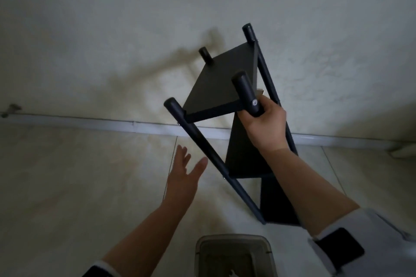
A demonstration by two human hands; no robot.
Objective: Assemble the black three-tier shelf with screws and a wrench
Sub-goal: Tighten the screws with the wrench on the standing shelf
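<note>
The black three-tier shelf is tilted in the air in front of a pale wall, its lower end toward me near the floor. Four round black posts stick out past the top board. My right hand grips the near right post just below a silver screw head. My left hand is open with fingers straight, a short way left of the near left post, not touching it. No wrench or loose screws are visible.
A grey translucent plastic bin stands on the tiled floor at the bottom centre, close below the shelf's lower end. A white baseboard runs along the wall. Bare floor tiles lie to the left.
</note>
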